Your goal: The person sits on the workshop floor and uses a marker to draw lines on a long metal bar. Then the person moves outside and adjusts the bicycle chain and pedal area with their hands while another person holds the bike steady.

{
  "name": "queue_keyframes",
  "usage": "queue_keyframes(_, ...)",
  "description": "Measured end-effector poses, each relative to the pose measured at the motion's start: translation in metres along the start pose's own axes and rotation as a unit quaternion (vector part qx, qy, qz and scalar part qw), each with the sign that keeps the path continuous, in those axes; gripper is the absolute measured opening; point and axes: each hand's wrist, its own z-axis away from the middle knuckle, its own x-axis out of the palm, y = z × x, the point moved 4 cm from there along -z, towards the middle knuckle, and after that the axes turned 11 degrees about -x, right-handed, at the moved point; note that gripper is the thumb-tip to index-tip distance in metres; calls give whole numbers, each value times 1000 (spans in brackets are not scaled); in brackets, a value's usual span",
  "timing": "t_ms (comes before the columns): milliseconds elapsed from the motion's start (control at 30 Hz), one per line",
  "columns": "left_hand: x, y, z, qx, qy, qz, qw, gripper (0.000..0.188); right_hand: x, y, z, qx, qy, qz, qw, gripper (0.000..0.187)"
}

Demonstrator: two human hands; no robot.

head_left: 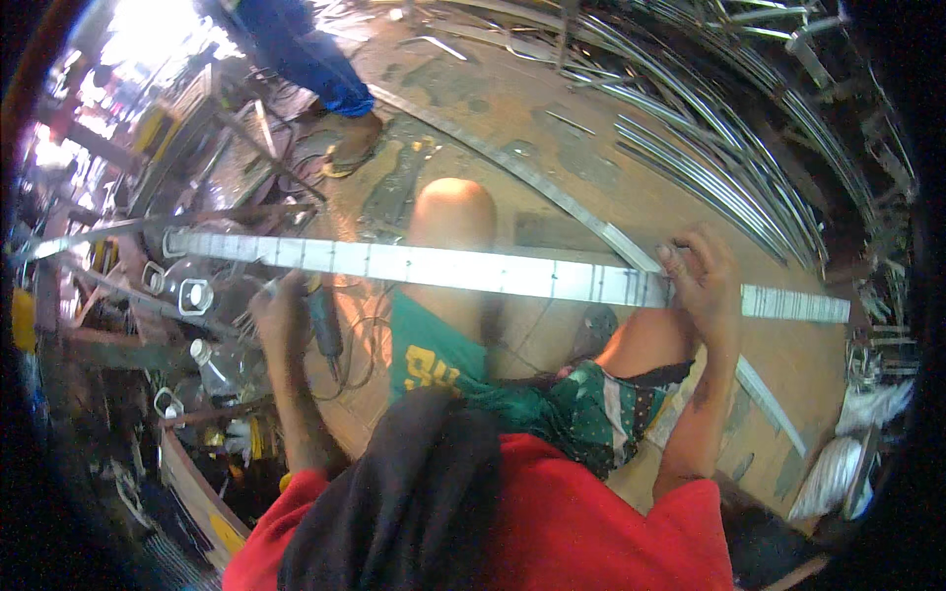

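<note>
A long, flat, pale metal bar [434,264] with dark cross marks at intervals lies level across my bent knees. My right hand [708,281] grips it toward its right end, the thumb on the upper face. Just under the bar's left part is my left hand [280,307], its fingers blurred near the lower edge. Whether they hold the bar or something small cannot be made out. Beside that hand a dark, cylinder-bodied power tool [325,323] with a cord lies by my leg.
Clear plastic jugs [219,366] stand at the left among metal frames. Another long metal strip [512,167] lies slantwise on the floor ahead. Bundled metal rods [705,182] lie at the far right. A person's shod foot [352,143] is at the far left.
</note>
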Motion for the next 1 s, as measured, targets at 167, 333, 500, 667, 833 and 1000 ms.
queue_keyframes(167,2,62,82,136,-100,137,976,28,15,-82,28,61,24,-455,888,22)
queue_keyframes(333,97,110,171,193,-375,106,900,19,76,-137,26,119,-64,-588,798,33)
queue_keyframes(500,155,124,197,166,-443,100,875,8,74,-115,42,234,35,-640,731,34)
queue_keyframes(667,192,119,194,129,-424,37,896,10,56,-97,46,71,116,-203,970,41)
queue_keyframes(833,210,119,191,364,-275,-61,888,12,52,-71,42,-19,0,87,996,60)
queue_keyframes(1000,211,118,192,445,-205,-141,860,17,58,-59,35,-32,-54,113,992,63)
